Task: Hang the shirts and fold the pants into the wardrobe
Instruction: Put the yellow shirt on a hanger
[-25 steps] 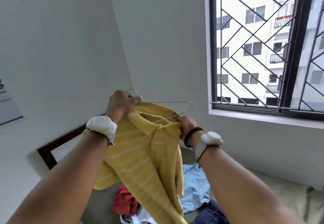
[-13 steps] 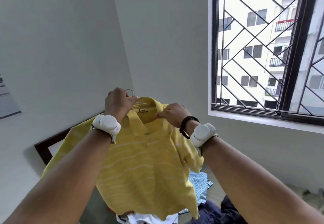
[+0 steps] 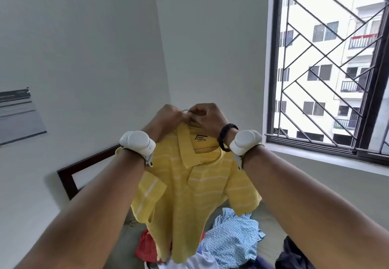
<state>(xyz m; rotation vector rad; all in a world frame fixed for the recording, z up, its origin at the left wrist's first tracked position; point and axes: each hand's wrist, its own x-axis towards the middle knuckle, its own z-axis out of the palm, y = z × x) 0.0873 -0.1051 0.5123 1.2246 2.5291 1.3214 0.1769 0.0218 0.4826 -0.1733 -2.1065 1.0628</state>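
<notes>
Yellow shirt [image 3: 195,186] hangs straight down from the hanger hook [image 3: 186,111], high above the bed. Left hand [image 3: 170,117] and right hand [image 3: 207,117] both pinch that hook, fingers closed.

The yellow polo shirt [image 3: 195,186] with faint white stripes hangs upright on a thin metal hanger [image 3: 196,124], held up in the air above the bed [image 3: 271,235], front and open collar facing the camera. On the bed below it lie a blue zigzag shirt [image 3: 231,239], a red garment [image 3: 146,247] and a dark garment [image 3: 294,256], all crumpled.
</notes>
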